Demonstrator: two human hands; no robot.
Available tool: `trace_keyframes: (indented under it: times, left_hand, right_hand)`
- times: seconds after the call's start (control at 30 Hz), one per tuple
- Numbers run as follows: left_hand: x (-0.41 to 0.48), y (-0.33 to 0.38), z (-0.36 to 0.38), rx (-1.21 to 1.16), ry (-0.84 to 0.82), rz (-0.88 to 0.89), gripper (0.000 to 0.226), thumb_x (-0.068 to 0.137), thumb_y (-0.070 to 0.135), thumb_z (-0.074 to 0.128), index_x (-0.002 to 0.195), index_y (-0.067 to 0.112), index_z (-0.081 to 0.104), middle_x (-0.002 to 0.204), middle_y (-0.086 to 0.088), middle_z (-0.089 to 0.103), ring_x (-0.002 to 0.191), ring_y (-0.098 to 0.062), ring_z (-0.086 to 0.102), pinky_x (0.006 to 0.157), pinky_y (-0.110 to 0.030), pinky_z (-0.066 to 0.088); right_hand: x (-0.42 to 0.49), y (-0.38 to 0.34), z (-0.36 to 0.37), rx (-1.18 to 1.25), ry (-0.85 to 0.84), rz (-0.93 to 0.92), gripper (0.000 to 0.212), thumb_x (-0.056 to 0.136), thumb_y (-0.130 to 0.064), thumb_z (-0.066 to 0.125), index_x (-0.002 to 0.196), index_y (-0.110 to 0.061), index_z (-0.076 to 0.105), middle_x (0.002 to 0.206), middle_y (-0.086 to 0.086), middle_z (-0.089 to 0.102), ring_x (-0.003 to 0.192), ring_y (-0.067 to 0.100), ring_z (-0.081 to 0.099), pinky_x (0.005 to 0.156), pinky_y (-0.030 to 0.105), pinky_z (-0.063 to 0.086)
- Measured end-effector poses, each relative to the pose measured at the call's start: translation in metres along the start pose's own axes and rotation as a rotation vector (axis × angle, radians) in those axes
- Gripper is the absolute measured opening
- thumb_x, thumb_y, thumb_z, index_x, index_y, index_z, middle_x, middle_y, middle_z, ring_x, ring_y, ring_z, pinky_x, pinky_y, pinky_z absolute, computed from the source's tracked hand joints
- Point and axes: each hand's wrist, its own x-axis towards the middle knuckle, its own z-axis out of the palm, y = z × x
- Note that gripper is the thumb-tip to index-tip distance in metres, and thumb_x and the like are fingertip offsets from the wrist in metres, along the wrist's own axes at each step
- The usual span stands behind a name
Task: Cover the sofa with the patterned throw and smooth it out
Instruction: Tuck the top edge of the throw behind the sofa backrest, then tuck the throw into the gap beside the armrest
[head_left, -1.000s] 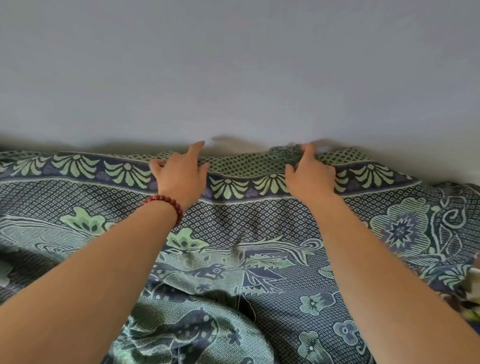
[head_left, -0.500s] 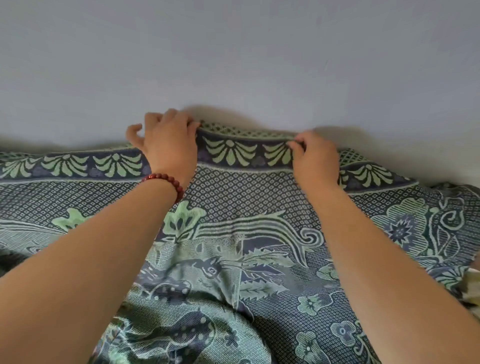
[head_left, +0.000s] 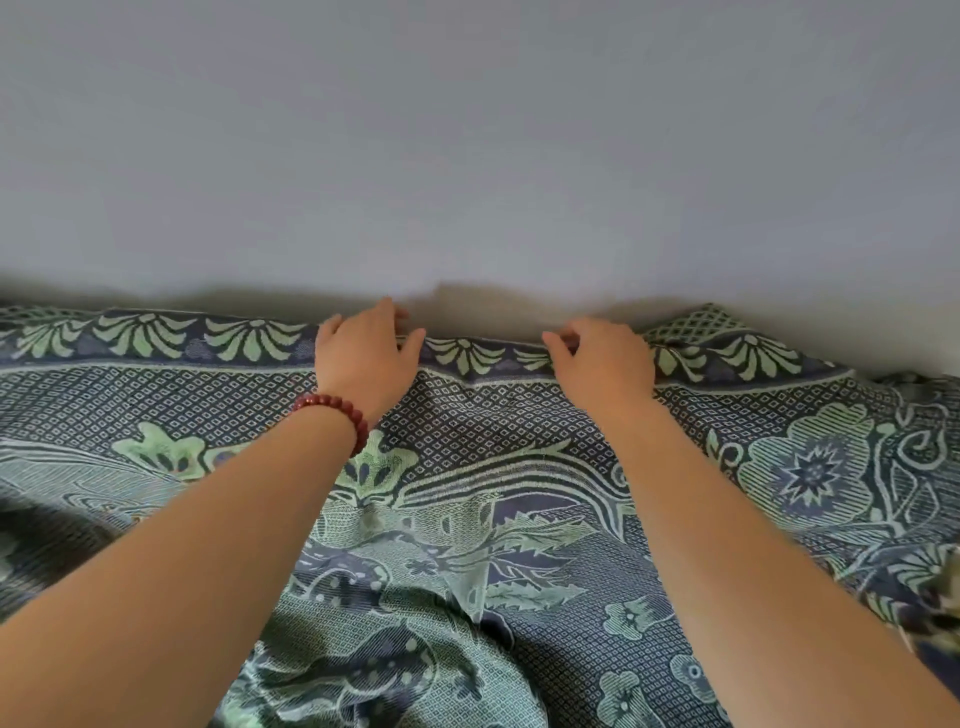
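The patterned throw (head_left: 493, 467), woven in green and navy with flowers and a fan-motif border, lies spread over the sofa, which is hidden beneath it. Its top border runs along the sofa back against the wall. My left hand (head_left: 363, 358), with a red bead bracelet on the wrist, holds that top edge with its fingers curled over the back. My right hand (head_left: 602, 358) pinches the border a short way to the right, where the cloth is slightly bunched. Folds and creases lie in the throw lower down between my forearms.
A plain grey wall (head_left: 467, 156) rises directly behind the sofa back. At the far right a corner of the throw's border (head_left: 701, 325) sticks up. A bit of differently patterned fabric (head_left: 935, 608) shows at the right edge.
Half a second ago both hands held the top border lifted up against the wall. Now they have brought it down onto the sofa back, and the border lies straighter.
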Motion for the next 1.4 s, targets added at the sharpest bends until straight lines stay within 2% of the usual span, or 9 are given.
trace_keyframes:
  times: [0.1, 0.27, 0.47, 0.8, 0.9, 1.0, 1.2, 1.33, 1.4]
  left_hand:
    - [0.003, -0.007, -0.001, 0.027, -0.006, -0.031, 0.036, 0.094, 0.044, 0.045, 0.118, 0.018, 0.055, 0.107, 0.002, 0.066, 0.102, -0.021, 0.06, 0.106, -0.04, 0.033]
    - [0.002, 0.002, -0.015, -0.272, 0.009, -0.09, 0.031, 0.094, 0.036, 0.05, 0.118, 0.017, 0.053, 0.106, 0.008, 0.063, 0.091, -0.016, 0.06, 0.084, -0.035, 0.049]
    - [-0.019, 0.023, -0.035, -0.378, 0.009, -0.037, 0.025, 0.094, 0.032, 0.05, 0.117, 0.022, 0.052, 0.105, 0.007, 0.061, 0.09, -0.011, 0.058, 0.074, -0.03, 0.05]
    - [-0.074, 0.049, -0.07, -0.52, 0.04, -0.068, 0.028, 0.094, 0.04, 0.048, 0.116, 0.023, 0.053, 0.102, 0.01, 0.06, 0.087, -0.005, 0.057, 0.059, -0.017, 0.041]
    - [-0.1, 0.056, -0.078, -0.567, 0.047, -0.093, 0.028, 0.094, 0.043, 0.048, 0.113, 0.024, 0.055, 0.102, 0.01, 0.061, 0.083, 0.0, 0.056, 0.058, -0.018, 0.043]
    - [-0.129, 0.06, -0.085, -0.598, 0.057, -0.123, 0.025, 0.094, 0.042, 0.048, 0.11, 0.024, 0.056, 0.1, 0.011, 0.059, 0.079, 0.004, 0.053, 0.058, -0.017, 0.041]
    - [-0.186, 0.066, -0.094, -0.65, 0.056, -0.137, 0.03, 0.094, 0.045, 0.045, 0.109, 0.023, 0.058, 0.097, 0.012, 0.061, 0.074, -0.002, 0.055, 0.061, -0.021, 0.044]
    - [-0.223, 0.066, -0.101, -0.697, 0.063, -0.117, 0.031, 0.094, 0.046, 0.044, 0.105, 0.022, 0.06, 0.094, 0.009, 0.064, 0.06, 0.0, 0.048, 0.055, -0.022, 0.04]
    - [-0.243, 0.065, -0.105, -0.731, 0.07, -0.098, 0.032, 0.094, 0.046, 0.044, 0.104, 0.021, 0.06, 0.093, 0.01, 0.064, 0.065, -0.001, 0.052, 0.058, -0.024, 0.043]
  right_hand:
    - [0.001, 0.005, -0.003, -0.081, -0.023, 0.017, 0.038, 0.097, -0.04, 0.043, 0.079, -0.015, 0.066, 0.072, 0.005, 0.065, 0.071, 0.028, 0.062, 0.061, 0.031, 0.04]
    - [-0.002, 0.002, -0.008, 0.195, 0.052, 0.016, 0.026, 0.093, -0.034, 0.054, 0.092, -0.014, 0.071, 0.085, 0.001, 0.072, 0.078, 0.02, 0.065, 0.069, 0.034, 0.054]
    - [-0.015, -0.014, -0.021, 0.304, 0.099, -0.038, 0.023, 0.089, -0.034, 0.061, 0.098, -0.015, 0.07, 0.092, -0.004, 0.072, 0.086, 0.014, 0.065, 0.078, 0.03, 0.052]
    - [-0.061, -0.03, -0.055, 0.475, 0.116, -0.085, 0.022, 0.086, -0.033, 0.066, 0.1, -0.017, 0.068, 0.095, -0.007, 0.069, 0.086, 0.007, 0.061, 0.076, 0.02, 0.046]
    - [-0.082, -0.031, -0.062, 0.551, 0.115, -0.079, 0.021, 0.084, -0.03, 0.069, 0.101, -0.017, 0.068, 0.094, -0.008, 0.068, 0.086, 0.005, 0.06, 0.073, 0.014, 0.043]
    - [-0.104, -0.034, -0.066, 0.584, 0.125, -0.079, 0.021, 0.082, -0.03, 0.071, 0.1, -0.018, 0.068, 0.096, -0.008, 0.068, 0.087, 0.008, 0.06, 0.076, 0.019, 0.047]
    - [-0.155, -0.036, -0.074, 0.604, 0.132, -0.092, 0.023, 0.082, -0.032, 0.071, 0.101, -0.021, 0.067, 0.102, -0.008, 0.067, 0.09, 0.009, 0.06, 0.08, 0.023, 0.047]
    - [-0.193, -0.037, -0.077, 0.602, 0.136, -0.072, 0.023, 0.082, -0.033, 0.071, 0.101, -0.021, 0.067, 0.104, -0.007, 0.066, 0.089, 0.008, 0.06, 0.076, 0.021, 0.044]
    - [-0.215, -0.039, -0.077, 0.624, 0.147, -0.053, 0.022, 0.082, -0.034, 0.071, 0.1, -0.021, 0.067, 0.102, -0.007, 0.066, 0.088, 0.007, 0.06, 0.077, 0.022, 0.046]
